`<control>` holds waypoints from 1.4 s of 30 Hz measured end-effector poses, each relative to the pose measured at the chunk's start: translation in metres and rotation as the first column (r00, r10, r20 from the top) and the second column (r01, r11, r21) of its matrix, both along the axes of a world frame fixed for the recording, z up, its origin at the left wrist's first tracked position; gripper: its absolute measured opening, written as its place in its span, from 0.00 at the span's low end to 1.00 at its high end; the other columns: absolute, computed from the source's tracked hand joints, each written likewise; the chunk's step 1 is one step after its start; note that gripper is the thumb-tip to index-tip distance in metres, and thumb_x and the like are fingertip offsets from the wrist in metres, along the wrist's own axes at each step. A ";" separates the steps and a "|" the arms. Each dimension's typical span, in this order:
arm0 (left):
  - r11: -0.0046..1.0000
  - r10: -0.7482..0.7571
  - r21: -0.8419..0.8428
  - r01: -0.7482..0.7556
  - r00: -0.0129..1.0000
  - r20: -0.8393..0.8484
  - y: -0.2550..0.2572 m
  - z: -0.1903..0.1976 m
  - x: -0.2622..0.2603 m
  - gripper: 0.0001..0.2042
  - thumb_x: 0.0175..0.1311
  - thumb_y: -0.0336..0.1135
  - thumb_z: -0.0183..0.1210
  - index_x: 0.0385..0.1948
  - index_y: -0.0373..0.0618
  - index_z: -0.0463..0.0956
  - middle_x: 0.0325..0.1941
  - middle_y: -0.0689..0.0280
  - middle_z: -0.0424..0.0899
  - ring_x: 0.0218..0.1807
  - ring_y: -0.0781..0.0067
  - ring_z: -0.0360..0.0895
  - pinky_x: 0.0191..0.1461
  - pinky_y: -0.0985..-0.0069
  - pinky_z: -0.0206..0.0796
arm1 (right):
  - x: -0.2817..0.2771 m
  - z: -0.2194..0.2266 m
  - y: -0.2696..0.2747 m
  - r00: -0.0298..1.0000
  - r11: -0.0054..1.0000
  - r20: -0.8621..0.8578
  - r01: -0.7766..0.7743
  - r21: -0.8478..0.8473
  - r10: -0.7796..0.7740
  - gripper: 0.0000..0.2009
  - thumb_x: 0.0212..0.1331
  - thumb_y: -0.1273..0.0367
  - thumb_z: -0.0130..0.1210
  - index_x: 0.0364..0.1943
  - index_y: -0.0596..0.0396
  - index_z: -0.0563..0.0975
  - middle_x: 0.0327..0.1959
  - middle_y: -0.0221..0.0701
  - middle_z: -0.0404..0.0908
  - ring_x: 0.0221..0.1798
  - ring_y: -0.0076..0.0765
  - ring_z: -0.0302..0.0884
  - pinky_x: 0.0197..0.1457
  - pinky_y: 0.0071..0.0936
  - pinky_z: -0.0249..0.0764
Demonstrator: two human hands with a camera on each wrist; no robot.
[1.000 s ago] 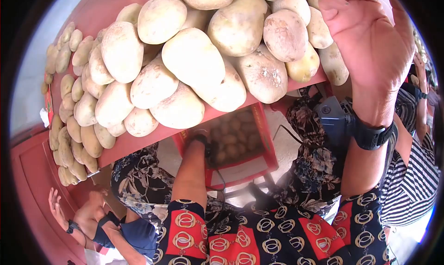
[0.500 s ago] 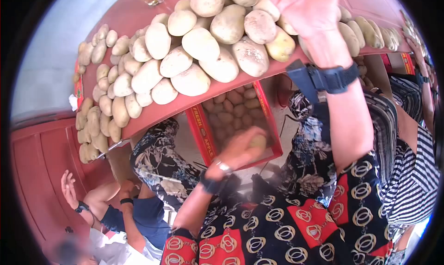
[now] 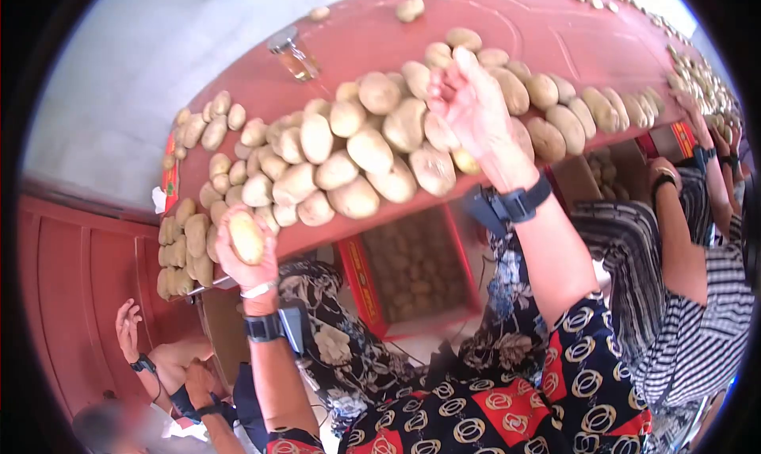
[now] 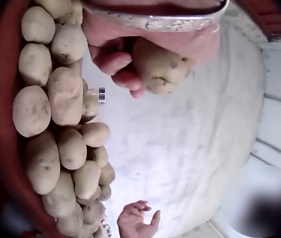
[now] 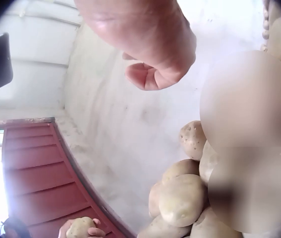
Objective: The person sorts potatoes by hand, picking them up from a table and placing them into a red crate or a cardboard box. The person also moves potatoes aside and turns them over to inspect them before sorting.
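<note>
My left hand grips a yellowish potato near the left part of the table's front edge. In the left wrist view the fingers curl round that potato, and part of it is hidden by the palm. My right hand is raised by the right part of a long pile of potatoes and holds nothing. Its fingers are loosely curled, as the right wrist view shows too.
A red carton of potatoes stands below the front edge of the red table. A glass of amber liquid is behind the pile. Other people sit on both sides, one in a striped top.
My left hand went from inside the carton up and left to the table's edge, now with a potato. My right hand moved left over the pile. The view shows more table.
</note>
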State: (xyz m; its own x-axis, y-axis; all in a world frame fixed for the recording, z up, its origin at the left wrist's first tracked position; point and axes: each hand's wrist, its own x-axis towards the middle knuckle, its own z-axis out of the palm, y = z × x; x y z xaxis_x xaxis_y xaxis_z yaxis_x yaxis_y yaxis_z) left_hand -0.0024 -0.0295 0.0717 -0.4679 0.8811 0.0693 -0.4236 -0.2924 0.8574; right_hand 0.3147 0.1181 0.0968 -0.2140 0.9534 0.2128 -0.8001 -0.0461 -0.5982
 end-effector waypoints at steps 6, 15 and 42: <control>0.972 -0.213 0.117 0.201 0.972 0.095 -0.010 -0.028 0.009 0.23 0.64 0.53 0.42 0.46 0.40 0.68 0.27 0.58 0.74 0.18 0.72 0.65 0.19 0.80 0.58 | 0.005 0.010 -0.006 0.997 0.998 -0.049 0.054 -0.044 -0.056 0.05 0.57 0.70 0.55 0.25 0.54 0.74 0.26 0.28 0.75 0.30 0.22 0.72 0.33 0.18 0.68; 0.990 -0.133 0.089 0.109 0.926 0.353 0.000 -0.032 0.000 0.25 0.63 0.54 0.43 0.47 0.41 0.70 0.29 0.62 0.75 0.25 0.72 0.68 0.26 0.81 0.61 | 0.026 0.013 -0.013 0.980 0.999 -0.197 -0.036 -0.030 0.030 0.04 0.56 0.69 0.55 0.28 0.54 0.75 0.33 0.31 0.76 0.34 0.26 0.69 0.36 0.20 0.67; 0.943 -0.296 -0.122 0.311 0.947 0.122 0.013 -0.008 0.043 0.34 0.63 0.64 0.32 0.61 0.47 0.61 0.56 0.54 0.72 0.50 0.56 0.73 0.42 0.67 0.65 | -0.069 0.004 -0.071 0.505 0.782 0.699 -0.611 -0.125 0.506 0.36 0.62 0.43 0.41 0.55 0.68 0.65 0.50 0.56 0.71 0.46 0.50 0.77 0.42 0.36 0.79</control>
